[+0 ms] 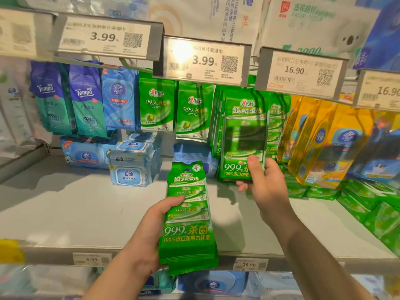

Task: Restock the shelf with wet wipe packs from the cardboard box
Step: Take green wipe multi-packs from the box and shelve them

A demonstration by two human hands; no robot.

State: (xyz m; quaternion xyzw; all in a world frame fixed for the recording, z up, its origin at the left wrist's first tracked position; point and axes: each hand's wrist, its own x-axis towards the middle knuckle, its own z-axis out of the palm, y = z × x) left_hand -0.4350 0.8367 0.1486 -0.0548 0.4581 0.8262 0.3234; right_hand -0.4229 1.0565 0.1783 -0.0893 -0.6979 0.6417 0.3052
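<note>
My left hand (pixel 149 230) grips a stack of green wet wipe packs (pixel 188 215) above the grey shelf (pixel 75 208). My right hand (pixel 264 180) pinches the bottom of a hanging green pack (pixel 244 135), thumb on its front, under the 16.90 price tag (pixel 300 72).

— What colour is the stack of packs (pixel 187 221) you've got?

— Bright green, with white and yellow lettering and paler green bands across the middle. The hanging pack (pixel 244 135) you're touching matches it — same green, same white figures.

— And the row to your left?

— You see two Tempo packs (pixel 71 98), deep blue on top fading to teal, then a light blue pack (pixel 120 98) with a red label. Below them, pale blue and white tubs (pixel 132 161).

— To your right?

— Yellow bags (pixel 320 139) with blue ovals. The shelf (pixel 65 213) is plain grey-white; the price tags (pixel 203 60) are white with dark numerals.
</note>
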